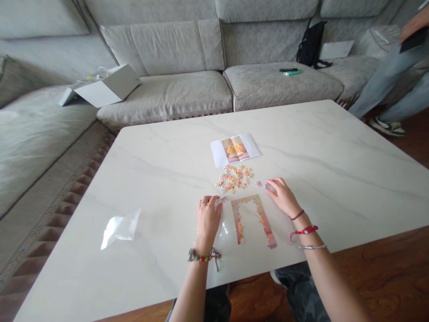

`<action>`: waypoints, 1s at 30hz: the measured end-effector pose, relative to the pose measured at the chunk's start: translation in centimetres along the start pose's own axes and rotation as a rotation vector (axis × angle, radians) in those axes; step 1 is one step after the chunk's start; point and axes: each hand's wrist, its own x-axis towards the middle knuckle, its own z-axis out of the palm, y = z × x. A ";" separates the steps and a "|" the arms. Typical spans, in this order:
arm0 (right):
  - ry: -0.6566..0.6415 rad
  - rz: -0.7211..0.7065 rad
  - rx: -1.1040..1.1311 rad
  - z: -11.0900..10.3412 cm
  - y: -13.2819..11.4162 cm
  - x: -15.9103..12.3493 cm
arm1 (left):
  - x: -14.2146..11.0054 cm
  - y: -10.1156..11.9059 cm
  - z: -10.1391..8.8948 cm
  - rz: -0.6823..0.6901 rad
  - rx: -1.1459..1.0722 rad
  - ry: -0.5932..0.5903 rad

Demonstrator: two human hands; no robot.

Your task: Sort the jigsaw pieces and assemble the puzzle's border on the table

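A partly joined jigsaw puzzle border lies between my hands, with its near side open. My left hand, left of the border's top corner, pinches a small purple puzzle piece. To the right, my right hand has its fingertips closed on another purple puzzle piece. Beside that hand a single loose piece rests on the table. A heap of loose puzzle pieces in orange, pink and white is spread beyond the border. Behind the heap is a creased sheet with a printed picture of two yellow figures.
The white marbled table carries a clear plastic bag at the left. On the grey sofa are a white box and a black bag. Another person stands at the far right, holding a dark object.
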 end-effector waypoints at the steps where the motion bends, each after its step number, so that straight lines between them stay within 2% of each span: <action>1: 0.013 -0.021 0.022 0.0 -0.1 0.2 | 0.0 0.0 0.0 0.004 0.000 -0.001; 4: 0.070 -0.070 0.091 -0.3 -0.2 0.8 | -0.1 0.0 0.1 0.010 0.003 -0.005; 9: 0.149 -0.041 0.087 -1.2 0.9 0.9 | -0.1 -0.3 0.1 0.004 0.011 -0.008; 15: -0.003 -0.071 0.005 -0.4 1.0 0.4 | -0.3 -0.6 0.1 0.013 0.018 -0.029; 30: -0.138 -0.111 0.039 -1.9 0.0 -0.5 | -0.1 -0.1 0.5 0.022 0.015 -0.033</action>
